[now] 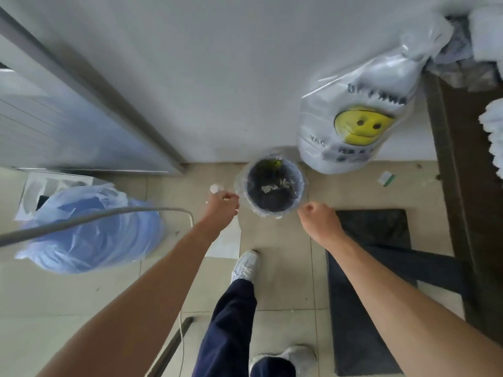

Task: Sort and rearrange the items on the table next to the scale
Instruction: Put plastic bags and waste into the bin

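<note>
1. At the foot of the white wall, a round bin lined with clear plastic is seen standing on the tiled floor; pale scraps lie at its bottom.
2. Just beside the bin's left rim, the left hand is held with its fingers curled, and a small white object is gripped at the fingertips, on the side away from the bin.
3. Just beside the bin's right rim, the right hand is closed into a fist; whether the liner's edge is pinched in it cannot be told.
4. Behind the bin and to its right, a clear bag printed with a yellow smiling face is leaned against the wall.
5. Well to the left of the bin, a full pale blue bag is set on the floor, and a grey cable is stretched across it.
6. To the right of the bin, near the person, a dark mat is laid on the tiles.
7. Nearer the person than the bin, a white shoe is planted on the floor.
</note>
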Available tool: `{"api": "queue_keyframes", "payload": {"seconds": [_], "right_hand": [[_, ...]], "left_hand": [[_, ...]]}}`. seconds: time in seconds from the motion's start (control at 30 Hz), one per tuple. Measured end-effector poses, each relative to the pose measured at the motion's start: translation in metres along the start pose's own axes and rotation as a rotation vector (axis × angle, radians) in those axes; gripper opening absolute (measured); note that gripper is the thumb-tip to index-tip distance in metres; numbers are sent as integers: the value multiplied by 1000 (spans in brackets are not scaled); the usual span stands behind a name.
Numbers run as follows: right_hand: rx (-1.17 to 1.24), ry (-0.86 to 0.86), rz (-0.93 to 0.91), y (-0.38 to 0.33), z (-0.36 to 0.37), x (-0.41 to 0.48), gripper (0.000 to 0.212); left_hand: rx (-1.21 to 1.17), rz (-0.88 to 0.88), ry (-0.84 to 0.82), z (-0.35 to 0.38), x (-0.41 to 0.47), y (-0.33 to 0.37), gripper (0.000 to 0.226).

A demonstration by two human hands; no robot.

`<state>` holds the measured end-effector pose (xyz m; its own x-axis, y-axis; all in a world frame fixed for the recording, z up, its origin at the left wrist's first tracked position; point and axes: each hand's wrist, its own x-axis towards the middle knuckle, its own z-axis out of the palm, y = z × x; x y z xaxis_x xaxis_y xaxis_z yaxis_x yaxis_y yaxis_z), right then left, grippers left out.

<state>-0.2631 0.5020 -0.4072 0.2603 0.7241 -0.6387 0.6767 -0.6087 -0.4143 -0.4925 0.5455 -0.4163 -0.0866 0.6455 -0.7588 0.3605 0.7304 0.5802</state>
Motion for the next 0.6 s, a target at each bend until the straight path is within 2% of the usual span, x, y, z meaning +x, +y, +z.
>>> {"api": "queue_keyframes", "payload": {"seconds": [0.23, 0.33, 0.43, 0.6], "right_hand": [[-49, -61, 118, 36, 58, 84, 24], [-62, -91, 145, 50, 81, 112, 26], [-141, -131, 105, 62, 102, 133, 18], [-214, -188, 83, 72, 125, 157, 36]], "left_hand": [[4, -40, 45, 19, 100, -38, 13], [5, -67, 15, 31, 134, -53, 23], [17, -88, -3, 46, 162, -66, 28], [79, -140, -25, 65, 199, -84, 39]]}}
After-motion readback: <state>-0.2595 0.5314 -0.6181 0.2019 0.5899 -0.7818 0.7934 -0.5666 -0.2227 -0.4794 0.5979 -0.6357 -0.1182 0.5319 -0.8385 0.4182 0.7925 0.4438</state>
